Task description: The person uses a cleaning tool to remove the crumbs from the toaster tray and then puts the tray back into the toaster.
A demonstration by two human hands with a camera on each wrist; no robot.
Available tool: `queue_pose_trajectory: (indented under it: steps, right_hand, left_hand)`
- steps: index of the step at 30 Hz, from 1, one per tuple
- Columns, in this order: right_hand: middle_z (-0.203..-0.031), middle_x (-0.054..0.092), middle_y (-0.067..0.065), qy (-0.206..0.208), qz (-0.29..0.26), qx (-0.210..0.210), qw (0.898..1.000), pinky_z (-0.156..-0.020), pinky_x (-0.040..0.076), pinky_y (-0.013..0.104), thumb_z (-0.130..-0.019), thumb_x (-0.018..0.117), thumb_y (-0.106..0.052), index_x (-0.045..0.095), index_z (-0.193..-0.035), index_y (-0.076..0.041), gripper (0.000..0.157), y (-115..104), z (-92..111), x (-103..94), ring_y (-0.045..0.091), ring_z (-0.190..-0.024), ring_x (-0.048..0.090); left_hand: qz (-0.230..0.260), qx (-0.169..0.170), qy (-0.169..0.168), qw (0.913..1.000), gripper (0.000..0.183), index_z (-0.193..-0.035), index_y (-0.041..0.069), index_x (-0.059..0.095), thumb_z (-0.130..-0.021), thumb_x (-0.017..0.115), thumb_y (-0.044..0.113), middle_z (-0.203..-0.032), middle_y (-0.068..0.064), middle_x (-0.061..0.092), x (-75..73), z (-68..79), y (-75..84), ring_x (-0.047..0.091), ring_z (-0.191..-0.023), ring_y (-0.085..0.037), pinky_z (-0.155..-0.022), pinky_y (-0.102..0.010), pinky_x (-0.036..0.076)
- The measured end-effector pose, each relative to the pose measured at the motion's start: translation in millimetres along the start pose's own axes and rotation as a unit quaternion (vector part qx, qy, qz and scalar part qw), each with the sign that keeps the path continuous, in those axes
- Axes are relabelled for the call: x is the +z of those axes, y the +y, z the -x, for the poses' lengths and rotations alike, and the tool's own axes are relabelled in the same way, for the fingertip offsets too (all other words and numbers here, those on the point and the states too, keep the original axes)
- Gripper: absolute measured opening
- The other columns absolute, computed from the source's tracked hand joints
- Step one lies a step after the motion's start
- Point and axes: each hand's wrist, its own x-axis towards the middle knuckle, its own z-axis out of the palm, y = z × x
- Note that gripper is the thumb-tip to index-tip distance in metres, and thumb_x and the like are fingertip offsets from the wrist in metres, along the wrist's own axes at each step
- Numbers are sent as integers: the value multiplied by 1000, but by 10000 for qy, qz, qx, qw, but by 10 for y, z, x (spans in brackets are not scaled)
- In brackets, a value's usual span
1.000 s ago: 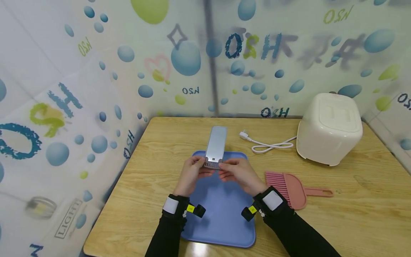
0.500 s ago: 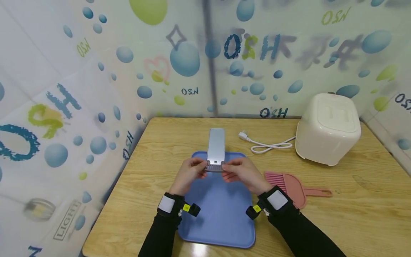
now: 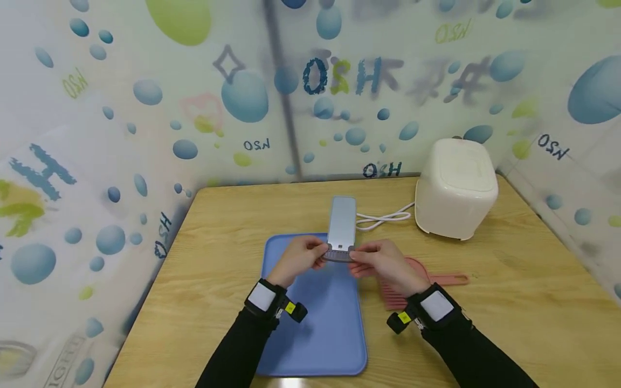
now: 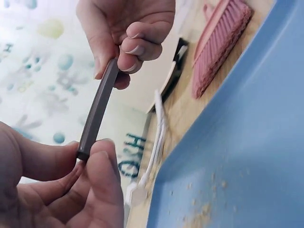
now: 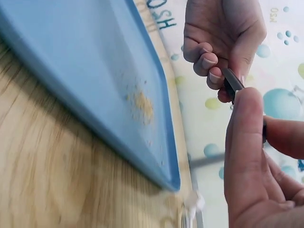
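Both hands hold a flat silver toaster crumb tray (image 3: pixel 342 223) by its dark grey handle edge, with the silver plate pointing away. My left hand (image 3: pixel 299 260) pinches the left end between thumb and fingers. At the other end, my right hand (image 3: pixel 387 264) pinches the handle the same way. The crumb tray is held up over the far right corner of a blue tray (image 3: pixel 320 334). Tan crumbs (image 5: pixel 142 104) lie on that blue tray in the right wrist view. In the left wrist view only the dark handle (image 4: pixel 97 111) shows edge-on.
A cream toaster (image 3: pixel 456 188) stands at the back right, its white cord (image 3: pixel 388 217) coiled beside it, partly behind the crumb tray. A pink brush (image 4: pixel 221 47) and dustpan lie right of the blue tray, partly hidden by my right hand. Printed curtains surround the wooden table (image 3: pixel 218 226).
Both hands have carried the crumb tray to the right, from above the blue tray's far middle to its right corner. The head view has turned right. The grips stay the same.
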Motion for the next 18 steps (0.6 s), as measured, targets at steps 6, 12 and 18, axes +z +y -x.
queue_pose_trajectory:
  steps: [6, 12, 18]
  right_hand:
    - [-94, 59, 31, 350, -179, 176, 9991, -73, 50, 42, -85, 64, -15, 50, -109, 12, 39, 55, 210, -280, 34, -81, 61]
    - [-94, 59, 30, 481, -219, 222, 9984, -71, 50, 41, -87, 62, -13, 49, -107, 15, 37, 142, 406, -539, 33, -80, 61]
    - [-90, 61, 25, 461, -50, 367, 9983, -68, 51, 39, -87, 61, -12, 51, -101, 14, 31, 220, 625, -777, 32, -77, 62]
  left_hand:
    - [-287, 126, -577, 9978, 15, -92, 4, 62, -93, 54, 16, -74, -9, 60, 307, -192, 121, 59, -65, -21, -62, -38, 51]
    - [-546, 53, -968, 9938, 15, -85, 5, 62, -92, 54, 16, -70, -8, 59, 629, -325, 183, 59, -63, -21, -60, -38, 51]
    - [-780, -11, -1360, 9876, 12, -85, 3, 62, -90, 57, 12, -70, -9, 60, 934, -393, 259, 60, -62, -22, -59, -38, 51]
